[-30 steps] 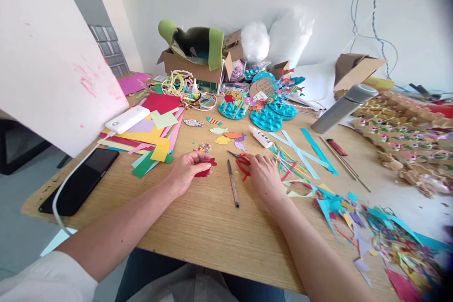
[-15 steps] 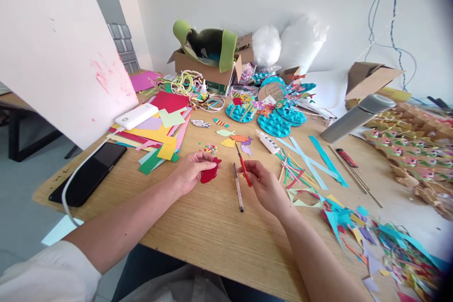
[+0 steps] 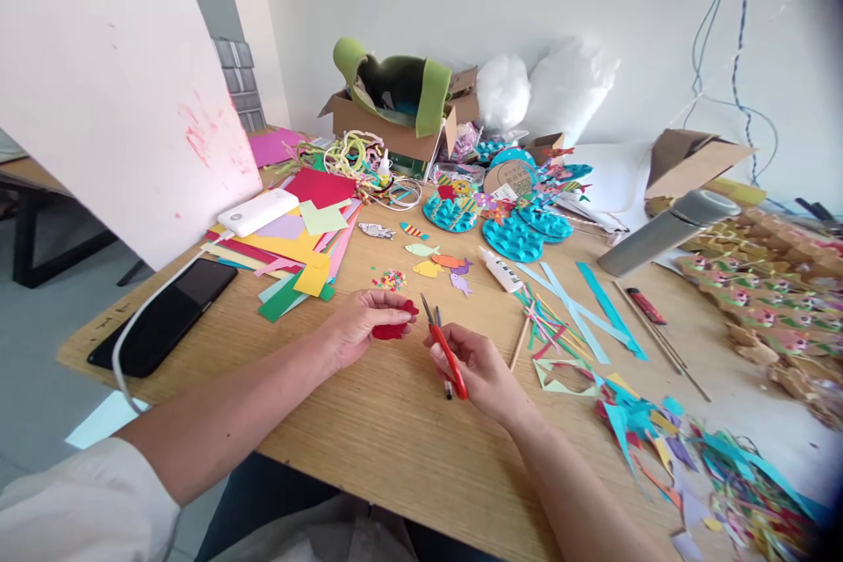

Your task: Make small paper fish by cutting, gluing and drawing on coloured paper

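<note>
My left hand [image 3: 359, 327] pinches a dark red paper cut-out [image 3: 393, 329] between thumb and fingers, over the table. Part of its outline is hidden by the fingers. In my right hand [image 3: 478, 369] are scissors [image 3: 450, 360] with red handles, blades pointing up and toward the red paper but apart from it. A pen [image 3: 449, 389] lies on the table beneath the scissors, mostly covered. Beyond the hands lie several paper fish, among them a yellow one [image 3: 428, 269] and a purple one [image 3: 461, 283]. Small coloured bits [image 3: 390, 279] form a little heap near my left fingertips.
Coloured paper sheets [image 3: 322, 189], a white power bank [image 3: 256, 212] and a black phone [image 3: 164, 316] are on the left. A glue bottle [image 3: 500, 270], paper strips [image 3: 572, 312], a grey thermos [image 3: 665, 233] and paper scraps [image 3: 685, 448] lie right. Blue egg-tray pieces [image 3: 514, 237] stand behind.
My right hand has come left and a little nearer with the scissors, now over the pen. The red paper has turned slightly in my left hand. The whole view has shifted a little.
</note>
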Available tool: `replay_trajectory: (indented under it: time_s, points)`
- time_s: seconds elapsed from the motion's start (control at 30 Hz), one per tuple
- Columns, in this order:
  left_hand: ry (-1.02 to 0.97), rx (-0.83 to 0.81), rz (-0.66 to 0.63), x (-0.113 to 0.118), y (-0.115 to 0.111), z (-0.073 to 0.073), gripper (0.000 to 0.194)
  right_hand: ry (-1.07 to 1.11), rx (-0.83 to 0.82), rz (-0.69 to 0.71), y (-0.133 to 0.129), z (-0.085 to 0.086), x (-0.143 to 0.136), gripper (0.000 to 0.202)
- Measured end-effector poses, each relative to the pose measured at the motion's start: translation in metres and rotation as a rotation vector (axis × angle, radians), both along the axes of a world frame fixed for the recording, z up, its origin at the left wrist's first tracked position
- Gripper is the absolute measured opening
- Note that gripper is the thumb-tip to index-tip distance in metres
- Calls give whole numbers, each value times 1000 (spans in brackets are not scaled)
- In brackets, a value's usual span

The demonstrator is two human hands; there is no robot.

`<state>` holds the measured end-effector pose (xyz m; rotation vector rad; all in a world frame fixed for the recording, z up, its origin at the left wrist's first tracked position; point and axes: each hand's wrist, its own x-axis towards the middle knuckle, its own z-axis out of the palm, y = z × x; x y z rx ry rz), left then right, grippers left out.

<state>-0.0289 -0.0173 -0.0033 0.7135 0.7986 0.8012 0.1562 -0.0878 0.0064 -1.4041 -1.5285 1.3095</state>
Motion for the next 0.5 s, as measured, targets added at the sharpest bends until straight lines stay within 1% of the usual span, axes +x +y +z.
replay_trajectory:
  time_s: [0.17, 0.33, 0.5]
  points:
    - [-37, -54, -28, -1, -1, 2, 28, 20, -34, 38, -1, -3, 0, 48]
    - [-40, -35, -58, -2, -2, 4, 32, 69, -65, 98, -2, 2, -2, 49]
    - [-36, -24, -63, -1, -2, 4, 33, 73, -74, 108, -3, 4, -1, 49]
